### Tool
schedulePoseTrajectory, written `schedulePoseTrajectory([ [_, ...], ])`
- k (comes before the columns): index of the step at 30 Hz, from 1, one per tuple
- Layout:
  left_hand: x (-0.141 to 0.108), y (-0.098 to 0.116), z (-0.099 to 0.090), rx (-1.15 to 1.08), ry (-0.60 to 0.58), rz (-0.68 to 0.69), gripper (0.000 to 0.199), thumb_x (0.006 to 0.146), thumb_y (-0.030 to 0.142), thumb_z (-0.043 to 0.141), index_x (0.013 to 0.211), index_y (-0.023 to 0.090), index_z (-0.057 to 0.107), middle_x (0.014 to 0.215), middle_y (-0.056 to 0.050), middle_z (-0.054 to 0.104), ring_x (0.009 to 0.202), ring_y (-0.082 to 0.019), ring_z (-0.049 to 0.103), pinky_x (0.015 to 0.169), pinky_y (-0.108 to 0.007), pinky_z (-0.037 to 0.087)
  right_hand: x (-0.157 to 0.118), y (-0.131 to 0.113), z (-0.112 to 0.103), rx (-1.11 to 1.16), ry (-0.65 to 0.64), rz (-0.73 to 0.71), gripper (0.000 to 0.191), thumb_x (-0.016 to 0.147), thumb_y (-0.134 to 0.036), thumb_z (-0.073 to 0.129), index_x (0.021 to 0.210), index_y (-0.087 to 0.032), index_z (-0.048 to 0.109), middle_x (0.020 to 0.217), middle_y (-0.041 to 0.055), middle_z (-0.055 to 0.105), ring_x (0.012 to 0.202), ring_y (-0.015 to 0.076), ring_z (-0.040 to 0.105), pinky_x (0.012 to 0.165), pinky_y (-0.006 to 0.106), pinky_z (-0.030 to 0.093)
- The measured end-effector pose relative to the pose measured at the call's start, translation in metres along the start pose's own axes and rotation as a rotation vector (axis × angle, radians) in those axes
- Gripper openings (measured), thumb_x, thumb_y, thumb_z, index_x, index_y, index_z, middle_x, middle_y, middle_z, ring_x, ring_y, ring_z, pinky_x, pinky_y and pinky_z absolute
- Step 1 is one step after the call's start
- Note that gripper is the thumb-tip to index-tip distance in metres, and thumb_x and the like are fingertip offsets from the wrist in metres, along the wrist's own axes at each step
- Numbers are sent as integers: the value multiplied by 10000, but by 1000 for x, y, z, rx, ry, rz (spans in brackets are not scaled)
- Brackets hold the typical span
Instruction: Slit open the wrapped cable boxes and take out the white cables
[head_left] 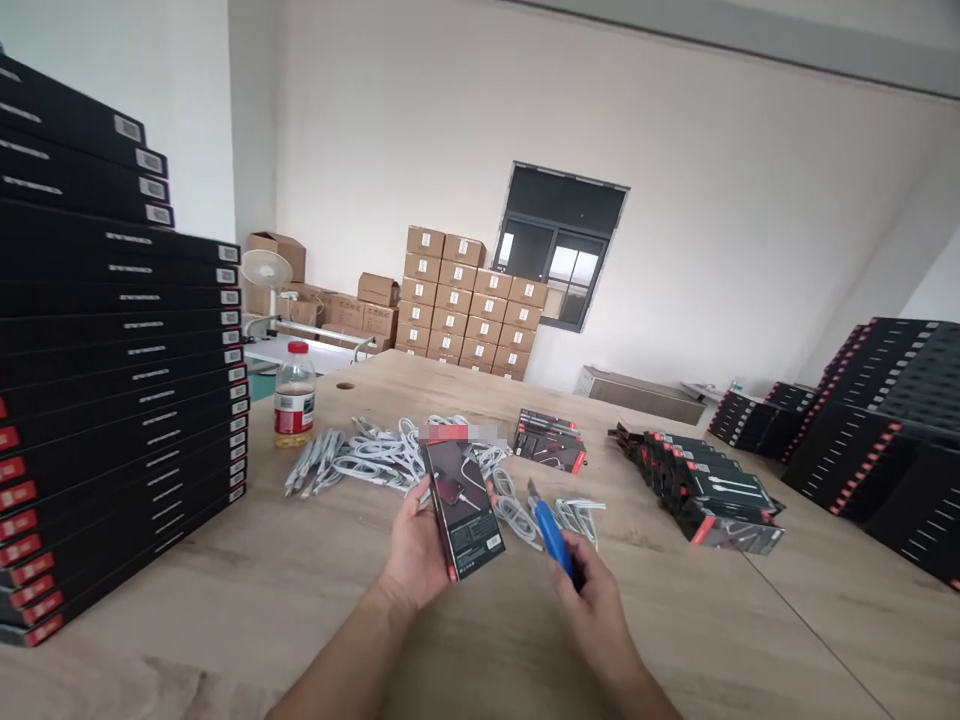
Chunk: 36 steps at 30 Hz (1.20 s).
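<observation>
My left hand [420, 550] holds a slim black retail box [466, 520] with a red top, tilted, its face with a phone and cable picture toward me. In my right hand [596, 600] is a blue-handled utility knife [553, 540], its tip pointing up and away, apart from the box. Behind the box lies a heap of coiled white cables [375, 455]. A smaller bundle of white cables [577, 518] rests just beyond the knife. Whether the blade is out I cannot make out.
A tall stack of black boxes [187, 370] stands at the left, beside a red-capped bottle [295, 400]. Similar small packages [551, 440] lie mid-table, with a fanned row of packages [712, 485] to the right. More black stacks [862, 450] rise at far right. Brown cartons [469, 310] stand behind.
</observation>
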<state>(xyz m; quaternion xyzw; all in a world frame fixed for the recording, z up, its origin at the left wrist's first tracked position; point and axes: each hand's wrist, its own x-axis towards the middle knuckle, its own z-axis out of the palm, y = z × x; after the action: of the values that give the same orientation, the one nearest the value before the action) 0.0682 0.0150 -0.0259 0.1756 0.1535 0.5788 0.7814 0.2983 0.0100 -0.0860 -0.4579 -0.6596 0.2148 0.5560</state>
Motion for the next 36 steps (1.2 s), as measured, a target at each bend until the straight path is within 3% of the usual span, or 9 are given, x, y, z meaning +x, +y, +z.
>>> schedulePoseTrajectory([
  [4, 0, -1, 9, 79, 80, 0, 578, 983, 515, 404, 1227, 54, 655, 1032, -192, 770, 959, -318, 748, 917, -463, 566, -19, -3, -8, -104, -135, -142, 344, 906, -332, 601, 1220, -208, 663, 1206, 103, 738, 1108, 266, 695, 964, 368, 559],
  [9, 1, -9, 15, 120, 91, -18, 570, 970, 546, 418, 1194, 87, 671, 975, -181, 770, 884, -332, 753, 862, -498, 583, -20, -11, -15, -237, -225, -289, 374, 931, -228, 569, 1299, -253, 628, 1232, 87, 719, 1123, 237, 687, 962, 345, 560],
  [17, -1, -14, 17, 95, 14, -43, 582, 979, 548, 392, 1204, 84, 662, 986, -184, 765, 918, -334, 746, 885, -493, 573, -18, -17, -14, -283, -235, -294, 349, 931, -213, 564, 1269, -240, 650, 1126, 82, 728, 1023, 229, 701, 880, 342, 587],
  [31, 1, -15, 13, 83, -21, -22, 539, 976, 525, 427, 1208, 107, 674, 987, -170, 771, 902, -330, 750, 877, -485, 578, -19, -15, -11, -259, -240, -279, 364, 930, -242, 583, 1282, -262, 671, 1152, 88, 741, 1049, 250, 707, 917, 374, 595],
  [36, 3, -20, 10, 164, -11, -70, 632, 962, 636, 418, 1109, 88, 696, 952, -170, 776, 858, -291, 755, 807, -401, 598, -19, -16, -9, -259, -179, -298, 349, 944, -248, 568, 1277, -267, 670, 1134, 86, 738, 1034, 248, 704, 887, 358, 596],
])
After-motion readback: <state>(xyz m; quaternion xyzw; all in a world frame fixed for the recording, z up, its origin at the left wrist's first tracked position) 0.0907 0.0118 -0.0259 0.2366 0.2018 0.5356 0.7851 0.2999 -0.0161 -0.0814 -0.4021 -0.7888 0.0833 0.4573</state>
